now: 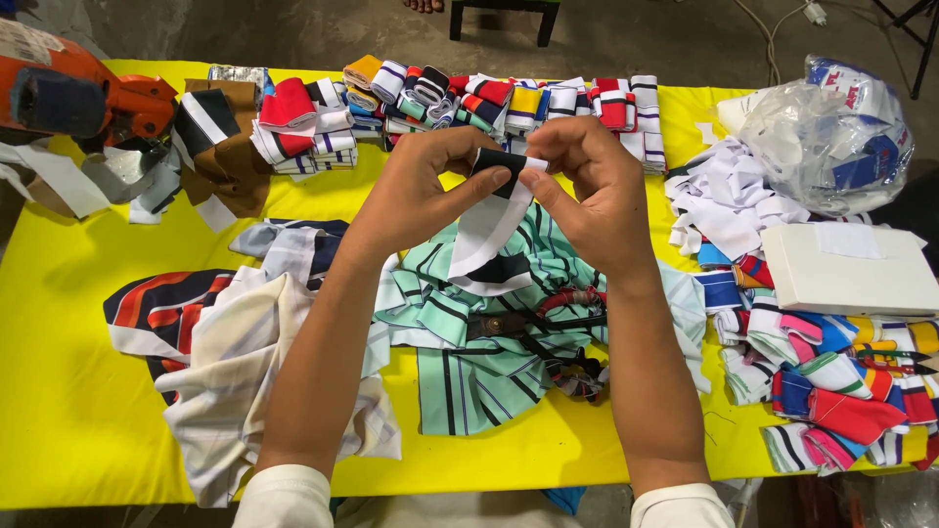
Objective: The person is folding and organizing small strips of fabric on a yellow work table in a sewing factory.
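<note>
Between my hands the black-and-white ribbed strip [486,227] hangs lengthwise toward me — left hand [423,188] and right hand [585,186] both pinch its top end, equally near.

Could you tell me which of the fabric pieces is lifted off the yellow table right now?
The black-and-white strip, pinched between left hand and right hand; all others lie flat.

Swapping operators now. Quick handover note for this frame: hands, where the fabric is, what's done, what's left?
Left hand and right hand: both pinch one black-and-white strip above mid-table, its end folded over.
Below it: green striped fabric with scissors on top.
Done: rows of folded strips along the far edge of the yellow table.
Left: loose colourful strips at right, white pieces beyond them.
</note>
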